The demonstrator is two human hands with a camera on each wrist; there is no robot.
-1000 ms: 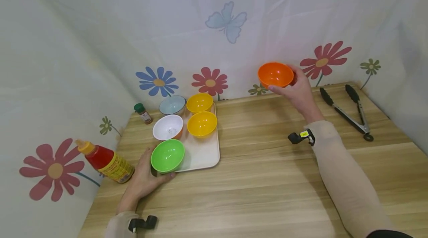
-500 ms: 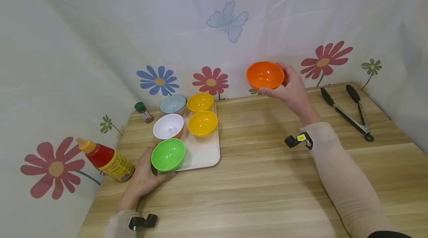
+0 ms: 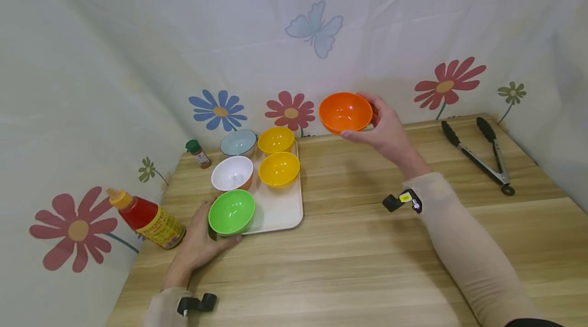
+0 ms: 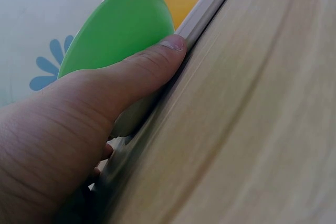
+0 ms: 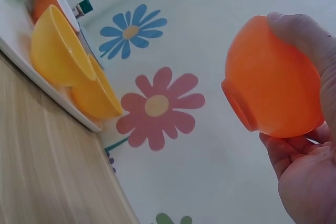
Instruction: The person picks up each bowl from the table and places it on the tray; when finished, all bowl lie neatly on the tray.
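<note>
In the head view my right hand (image 3: 386, 135) grips an orange bowl (image 3: 345, 112) by its right side, holding it above the table's back edge. The right wrist view shows the thumb on the wall of this bowl (image 5: 273, 77) and the fingers under it. My left hand (image 3: 197, 245) grips the near left corner of a white tray (image 3: 280, 215), beside a green bowl (image 3: 231, 212). In the left wrist view the thumb lies along the tray's rim (image 4: 202, 17), in front of the green bowl. Also on the tray are two yellow bowls (image 3: 279, 170), a white-lined bowl (image 3: 232, 174) and a grey-blue bowl (image 3: 238, 143).
A red sauce bottle (image 3: 149, 220) with a yellow cap stands left of my left hand. Behind it is a small green-capped spice jar (image 3: 198, 153). Black-tipped tongs (image 3: 482, 158) lie spread at the right. A flowered curtain (image 3: 390, 26) hangs behind the wooden table (image 3: 349, 266).
My right hand has carried the orange bowl leftward, toward the tray, and slightly down in the last half second. The left hand has stayed at the tray's corner.
</note>
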